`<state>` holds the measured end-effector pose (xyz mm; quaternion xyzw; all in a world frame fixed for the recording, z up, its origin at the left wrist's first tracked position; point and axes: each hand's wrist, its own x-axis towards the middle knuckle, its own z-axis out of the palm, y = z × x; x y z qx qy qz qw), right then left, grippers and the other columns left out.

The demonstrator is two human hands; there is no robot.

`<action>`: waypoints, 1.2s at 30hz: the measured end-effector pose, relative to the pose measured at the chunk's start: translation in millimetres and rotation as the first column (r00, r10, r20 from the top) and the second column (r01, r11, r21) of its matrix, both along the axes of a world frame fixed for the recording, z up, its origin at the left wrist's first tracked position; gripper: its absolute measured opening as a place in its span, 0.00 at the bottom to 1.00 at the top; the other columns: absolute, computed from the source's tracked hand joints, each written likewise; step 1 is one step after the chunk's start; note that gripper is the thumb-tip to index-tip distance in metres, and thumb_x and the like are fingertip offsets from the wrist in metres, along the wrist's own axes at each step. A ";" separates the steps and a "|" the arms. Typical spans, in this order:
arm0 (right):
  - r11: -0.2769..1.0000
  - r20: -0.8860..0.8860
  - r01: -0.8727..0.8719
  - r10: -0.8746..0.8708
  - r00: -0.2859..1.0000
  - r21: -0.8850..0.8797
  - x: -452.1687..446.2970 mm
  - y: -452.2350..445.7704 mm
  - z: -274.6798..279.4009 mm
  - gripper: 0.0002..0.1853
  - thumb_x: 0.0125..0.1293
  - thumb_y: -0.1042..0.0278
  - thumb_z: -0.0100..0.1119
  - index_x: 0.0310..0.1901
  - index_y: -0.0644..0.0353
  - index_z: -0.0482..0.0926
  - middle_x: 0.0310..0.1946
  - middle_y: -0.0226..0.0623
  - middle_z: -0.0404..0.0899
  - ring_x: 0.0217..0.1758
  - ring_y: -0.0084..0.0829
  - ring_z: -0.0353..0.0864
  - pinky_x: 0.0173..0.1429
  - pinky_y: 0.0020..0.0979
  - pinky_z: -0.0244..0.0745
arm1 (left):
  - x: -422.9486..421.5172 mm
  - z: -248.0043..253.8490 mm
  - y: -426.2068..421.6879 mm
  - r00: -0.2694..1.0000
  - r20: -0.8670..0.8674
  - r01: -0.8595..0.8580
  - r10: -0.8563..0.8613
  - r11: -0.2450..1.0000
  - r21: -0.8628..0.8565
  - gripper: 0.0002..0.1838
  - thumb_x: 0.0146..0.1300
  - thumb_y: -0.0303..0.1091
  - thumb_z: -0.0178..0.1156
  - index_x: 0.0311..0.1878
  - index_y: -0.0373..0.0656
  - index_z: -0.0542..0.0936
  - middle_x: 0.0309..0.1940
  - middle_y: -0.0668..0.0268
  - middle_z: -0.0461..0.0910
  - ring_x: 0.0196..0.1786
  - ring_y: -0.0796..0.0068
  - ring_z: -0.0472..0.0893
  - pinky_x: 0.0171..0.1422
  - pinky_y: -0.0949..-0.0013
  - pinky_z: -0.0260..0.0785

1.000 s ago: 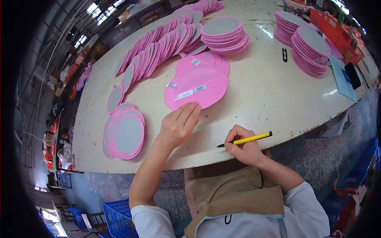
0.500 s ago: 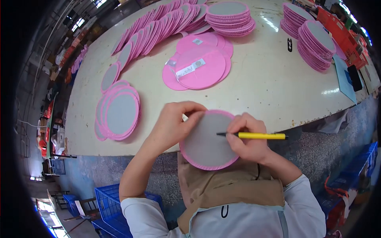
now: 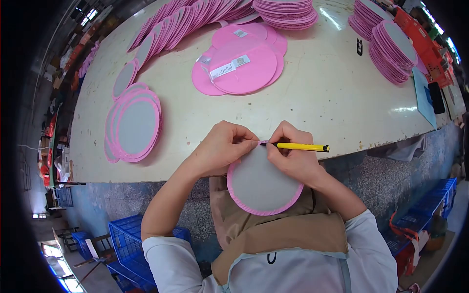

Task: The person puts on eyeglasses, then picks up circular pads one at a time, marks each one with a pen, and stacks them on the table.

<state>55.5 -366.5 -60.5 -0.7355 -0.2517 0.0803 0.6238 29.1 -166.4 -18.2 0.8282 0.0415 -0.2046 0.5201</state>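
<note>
A round grey disc with a pink edge [image 3: 266, 183] hangs at the front edge of the table, over the apron. My left hand [image 3: 227, 146] is closed, pinching the disc at its top rim. In my right hand [image 3: 293, 151] is a yellow marker [image 3: 305, 147], its black tip at the top rim beside my left fingertips. Both hands nearly meet at that spot. Beyond them on the table lie overlapping pink discs [image 3: 244, 68], face up, with a printed label [image 3: 223, 70] on the front one.
Pale table [image 3: 312, 102]. At the left is a pile of grey-faced discs [image 3: 137, 128], with long leaning rows [image 3: 195, 22] behind. Stacks [image 3: 393, 51], small black snips [image 3: 359, 47], a red basket [image 3: 415, 39] and a dark phone [image 3: 436, 97] are at the right. Blue crates [image 3: 141, 249] stand below.
My left hand took a disc from the pink group and brought it to the table's front edge. My right hand moved the marker tip up to its top rim. The camera view shifted.
</note>
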 end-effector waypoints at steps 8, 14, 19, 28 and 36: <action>0.999 0.055 -0.047 0.048 0.997 -0.018 2.3 -2.5 -1.7 0.07 0.55 0.82 0.59 0.29 0.60 0.73 0.21 0.27 0.72 0.21 0.19 0.64 0.27 0.19 0.61 | -1.5 -6.3 -2.9 1.000 0.023 -0.006 0.006 1.000 0.006 0.07 0.63 0.24 0.61 0.40 0.32 0.87 0.27 0.66 0.83 0.27 0.84 0.74 0.32 0.82 0.67; 0.956 -0.156 0.024 0.023 0.987 0.291 6.3 -8.5 -7.3 0.06 0.56 0.82 0.58 0.29 0.59 0.73 0.21 0.27 0.73 0.21 0.18 0.64 0.27 0.19 0.60 | -3.9 3.7 19.8 0.983 0.138 -0.109 0.121 0.990 -0.091 0.09 0.63 0.24 0.59 0.41 0.33 0.86 0.27 0.66 0.82 0.27 0.83 0.75 0.33 0.80 0.69; 0.886 -0.334 0.100 0.065 0.940 0.453 10.4 -11.5 -7.3 0.06 0.58 0.81 0.57 0.31 0.59 0.73 0.22 0.27 0.73 0.21 0.17 0.65 0.27 0.18 0.61 | -12.9 46.5 50.6 0.934 0.262 -0.241 0.244 0.970 -0.042 0.09 0.64 0.23 0.58 0.43 0.33 0.85 0.27 0.67 0.83 0.29 0.80 0.78 0.37 0.80 0.72; 0.910 -0.257 0.018 0.097 0.962 0.413 14.0 -14.6 -10.9 0.06 0.60 0.81 0.56 0.35 0.59 0.72 0.23 0.28 0.75 0.22 0.16 0.67 0.28 0.16 0.64 | -60.4 -9.6 -32.0 0.921 0.218 0.311 -0.323 0.946 0.087 0.17 0.61 0.34 0.69 0.51 0.39 0.81 0.43 0.63 0.83 0.41 0.68 0.81 0.45 0.69 0.74; 0.895 -0.341 0.079 0.084 0.936 0.439 13.0 -15.0 -7.2 0.05 0.61 0.81 0.56 0.35 0.60 0.72 0.23 0.30 0.75 0.20 0.16 0.68 0.25 0.17 0.64 | -95.9 -92.7 -34.7 0.811 0.224 0.495 -0.541 0.837 0.231 0.11 0.67 0.32 0.61 0.49 0.38 0.82 0.42 0.60 0.84 0.35 0.58 0.81 0.41 0.62 0.75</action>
